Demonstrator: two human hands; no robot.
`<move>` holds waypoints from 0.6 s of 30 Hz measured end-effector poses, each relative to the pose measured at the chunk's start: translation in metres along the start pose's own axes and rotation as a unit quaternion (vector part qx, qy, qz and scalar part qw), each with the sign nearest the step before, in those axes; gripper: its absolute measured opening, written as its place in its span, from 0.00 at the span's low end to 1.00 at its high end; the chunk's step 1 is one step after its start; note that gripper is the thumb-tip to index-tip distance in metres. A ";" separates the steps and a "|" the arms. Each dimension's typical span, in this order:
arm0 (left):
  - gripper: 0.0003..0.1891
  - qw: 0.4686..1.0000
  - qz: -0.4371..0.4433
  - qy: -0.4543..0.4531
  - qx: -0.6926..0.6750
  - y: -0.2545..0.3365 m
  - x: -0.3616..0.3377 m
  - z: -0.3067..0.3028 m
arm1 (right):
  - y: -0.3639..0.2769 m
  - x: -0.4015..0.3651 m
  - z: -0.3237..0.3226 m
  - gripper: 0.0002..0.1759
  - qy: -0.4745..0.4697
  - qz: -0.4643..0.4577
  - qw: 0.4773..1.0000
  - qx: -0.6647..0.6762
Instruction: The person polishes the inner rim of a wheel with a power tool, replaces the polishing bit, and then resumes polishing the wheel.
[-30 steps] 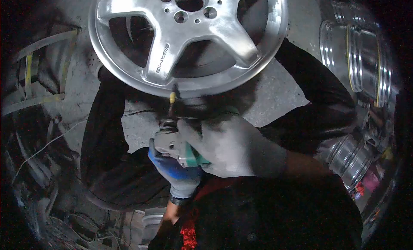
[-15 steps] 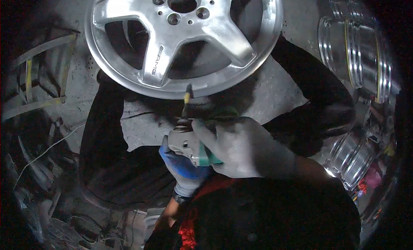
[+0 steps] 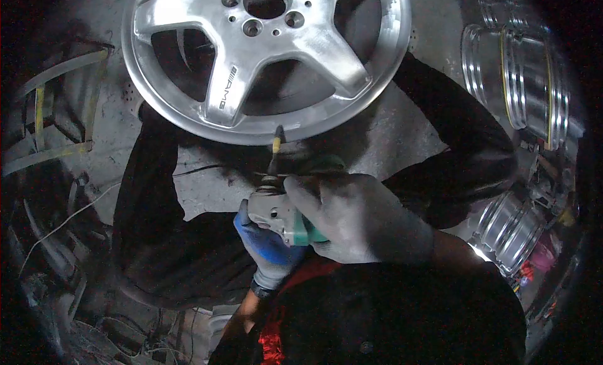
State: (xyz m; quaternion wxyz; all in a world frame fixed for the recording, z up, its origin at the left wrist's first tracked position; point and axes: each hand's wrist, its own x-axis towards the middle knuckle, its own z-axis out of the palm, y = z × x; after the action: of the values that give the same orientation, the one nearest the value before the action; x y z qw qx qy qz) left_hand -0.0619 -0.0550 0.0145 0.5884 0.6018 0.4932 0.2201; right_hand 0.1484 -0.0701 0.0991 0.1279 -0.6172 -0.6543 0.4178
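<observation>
- My left hand (image 3: 270,245), in a blue glove, is closed fully around the underside of the grinder (image 3: 276,211), centre of the frame.
- My right hand (image 3: 358,217), in a grey glove, is wrapped shut over the grinder's body from the right.
- The bit (image 3: 277,142) points up and meets the lower rim of the wheel (image 3: 226,82), which fills the upper centre.
- Change noted: over 1 second the bit has shifted right along that rim, most of it in the first half.
- Judgement: the pass along the lower edge is advancing slowly, with both grips unchanged.
- Stacked rims (image 3: 521,76) stand at the upper right, well apart.
</observation>
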 end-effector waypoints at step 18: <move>0.42 0.988 -0.077 0.030 -0.128 0.004 0.000 0.010 | -0.003 -0.001 -0.006 0.50 -0.027 0.012 0.998 -0.060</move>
State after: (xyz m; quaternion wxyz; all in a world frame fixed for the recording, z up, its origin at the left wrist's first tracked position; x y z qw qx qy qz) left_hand -0.0518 -0.0590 0.0165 0.6609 0.4746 0.5231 0.2536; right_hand 0.1511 -0.0681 0.1053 0.0680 -0.6201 -0.6738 0.3960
